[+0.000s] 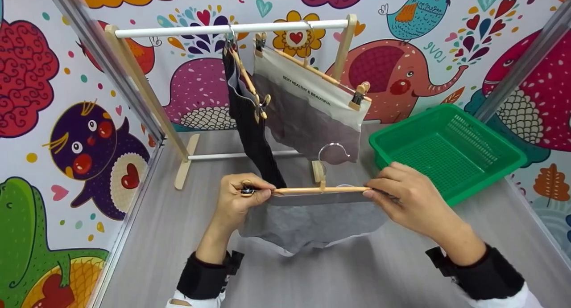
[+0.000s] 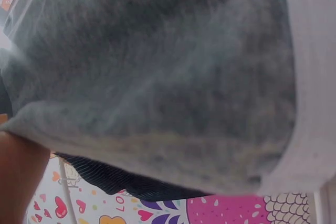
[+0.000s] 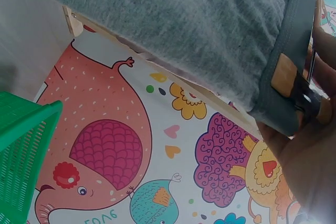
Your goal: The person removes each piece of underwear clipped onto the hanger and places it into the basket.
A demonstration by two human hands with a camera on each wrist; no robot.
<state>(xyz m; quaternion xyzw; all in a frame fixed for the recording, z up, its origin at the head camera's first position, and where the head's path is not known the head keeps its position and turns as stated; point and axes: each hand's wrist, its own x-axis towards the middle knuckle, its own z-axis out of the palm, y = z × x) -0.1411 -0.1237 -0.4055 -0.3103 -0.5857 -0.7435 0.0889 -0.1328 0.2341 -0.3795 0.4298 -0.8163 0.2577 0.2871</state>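
The left hand (image 1: 241, 195) and right hand (image 1: 409, 199) pinch opposite ends of the wooden clip hanger (image 1: 299, 190), gray underpants (image 1: 312, 219) hanging beneath it before the garment rack (image 1: 178, 31), where keeping the waistband (image 1: 312, 199) taut and level seems wisest.

Your left hand (image 1: 241, 196) and your right hand (image 1: 408, 196) face each other across the middle of the scene, each in a pinch between thumb and fingers, fingertips pointing inward. Your left forearm (image 1: 212, 245) extends from near left, your right forearm (image 1: 464, 243) slants in from near right.
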